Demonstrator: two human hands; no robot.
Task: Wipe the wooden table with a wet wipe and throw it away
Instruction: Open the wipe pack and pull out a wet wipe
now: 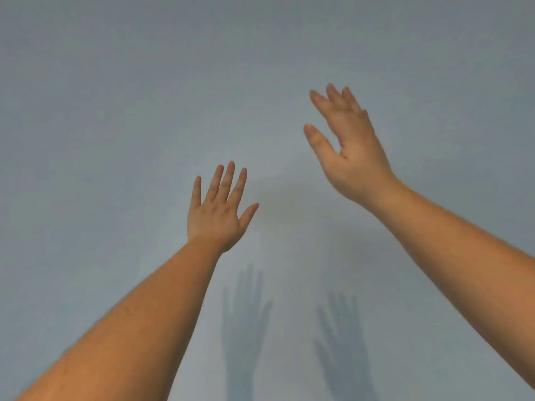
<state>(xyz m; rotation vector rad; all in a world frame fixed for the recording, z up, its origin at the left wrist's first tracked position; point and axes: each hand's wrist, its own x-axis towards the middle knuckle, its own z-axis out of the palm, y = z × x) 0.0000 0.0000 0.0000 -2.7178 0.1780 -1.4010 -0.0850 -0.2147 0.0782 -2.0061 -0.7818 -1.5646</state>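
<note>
Two bare forearms reach in from the near corners, the left forearm (124, 322) from the near left, the right forearm (469, 256) from the right edge. Behind them a plain grey-blue surface (115, 96) fills the whole view; whether it is a wall or something else cannot be told. Two hand shadows (246, 322) fall on it, near centre. The left hand (215, 218) is spread flat, fingers apart, holding nothing. The right hand (351, 151), farther up, is likewise spread and empty. No wipe or desk shows.
</note>
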